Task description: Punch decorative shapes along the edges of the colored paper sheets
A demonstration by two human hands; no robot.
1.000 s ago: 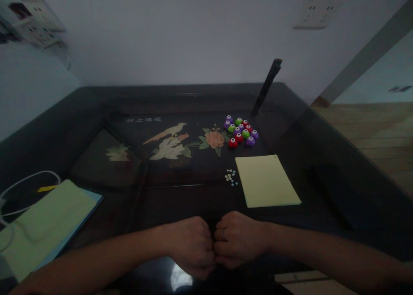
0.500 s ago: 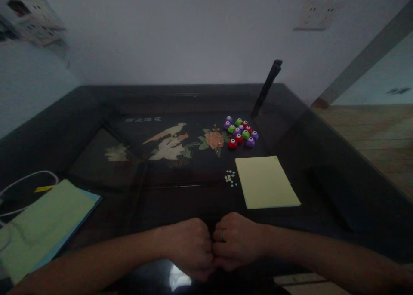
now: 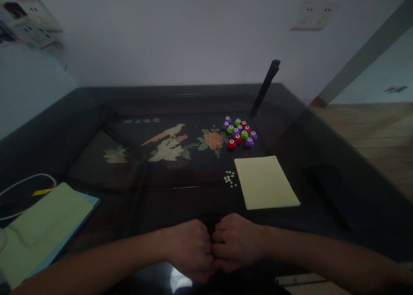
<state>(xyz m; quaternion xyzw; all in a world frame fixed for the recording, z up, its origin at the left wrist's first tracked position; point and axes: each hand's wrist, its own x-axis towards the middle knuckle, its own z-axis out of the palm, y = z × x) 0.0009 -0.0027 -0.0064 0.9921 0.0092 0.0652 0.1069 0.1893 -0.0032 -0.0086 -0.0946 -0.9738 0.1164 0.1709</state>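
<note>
My left hand (image 3: 189,248) and my right hand (image 3: 237,241) rest as fists at the near edge of a dark glass-topped table (image 3: 180,97), knuckles touching each other. Nothing shows inside either fist; a ring sits on a right finger. Beyond the right hand lies a pale yellow stack of paper (image 3: 265,182). Small paper cut-outs (image 3: 229,178) are scattered at its left corner. Further back is a cluster of several small punches (image 3: 239,131) in purple, green and red.
A green and blue stack of paper (image 3: 41,230) lies at the near left with a white cable (image 3: 22,185) beside it. A dark rod (image 3: 265,87) leans at the back right. Bird and flower artwork (image 3: 174,141) shows under the glass. Wooden floor (image 3: 380,136) lies right.
</note>
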